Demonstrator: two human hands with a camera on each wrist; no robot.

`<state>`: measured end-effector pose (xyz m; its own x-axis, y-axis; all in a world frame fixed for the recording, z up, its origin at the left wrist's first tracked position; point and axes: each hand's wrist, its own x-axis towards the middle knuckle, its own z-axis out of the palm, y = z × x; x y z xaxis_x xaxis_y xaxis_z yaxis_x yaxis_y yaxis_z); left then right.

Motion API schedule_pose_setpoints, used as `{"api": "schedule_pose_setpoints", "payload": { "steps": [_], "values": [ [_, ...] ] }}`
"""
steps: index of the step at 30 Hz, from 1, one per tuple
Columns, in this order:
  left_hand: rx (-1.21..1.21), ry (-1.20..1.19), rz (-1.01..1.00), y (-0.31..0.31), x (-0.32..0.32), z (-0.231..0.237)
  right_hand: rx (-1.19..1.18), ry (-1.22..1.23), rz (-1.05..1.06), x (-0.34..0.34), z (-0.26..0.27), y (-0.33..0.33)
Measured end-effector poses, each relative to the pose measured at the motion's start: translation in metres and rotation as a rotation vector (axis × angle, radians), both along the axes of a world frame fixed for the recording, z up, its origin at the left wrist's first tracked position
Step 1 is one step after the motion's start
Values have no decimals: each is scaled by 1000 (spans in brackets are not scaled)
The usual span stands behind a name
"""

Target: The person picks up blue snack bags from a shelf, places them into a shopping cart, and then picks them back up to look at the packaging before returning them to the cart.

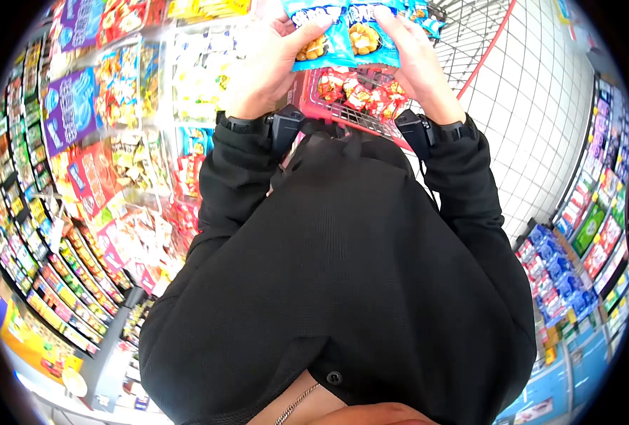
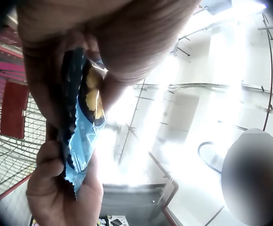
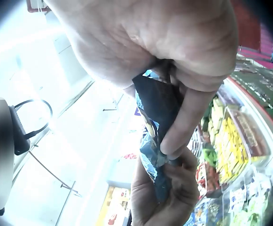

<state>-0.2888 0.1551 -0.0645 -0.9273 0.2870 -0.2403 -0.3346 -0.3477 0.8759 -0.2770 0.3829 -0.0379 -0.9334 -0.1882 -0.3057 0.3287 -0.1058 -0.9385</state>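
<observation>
Two blue packets [image 1: 364, 39] up top, side by side, held out over the wire cart [image 1: 489, 46]; whether they're joined, I can't tell! Left hand [image 1: 268, 71] pinches one side, thumb across the printed front; right hand [image 1: 422, 67] matches it opposite, a snug two-sided grip. These look light and soft, I'd say, with slick, crinkly film that could slide, and the filling might crush under a hard squeeze. Best hold? Probably the flat sealed edges, thumbs in front, fingers behind.

Now the views: only the head camera gives us those fronts square on, with red packets [image 1: 357, 93] lying below in the cart. Over to the left wrist, and there's the zigzag edge [image 2: 72, 136], side-on! Right wrist shows fingers pressed against the dark, shaded side, hidden from above.
</observation>
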Motion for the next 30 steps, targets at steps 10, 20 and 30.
{"api": "schedule_pose_setpoints", "payload": {
  "steps": [10,20,30],
  "values": [
    [-53,11,334,-51,77,75,-51,66,209,20,32,-86],
    [-93,133,591,-101,146,105,-31,103,510,39,67,-156],
    [73,155,716,-144,208,85,-9,24,709,81,80,-204]
  ]
}}
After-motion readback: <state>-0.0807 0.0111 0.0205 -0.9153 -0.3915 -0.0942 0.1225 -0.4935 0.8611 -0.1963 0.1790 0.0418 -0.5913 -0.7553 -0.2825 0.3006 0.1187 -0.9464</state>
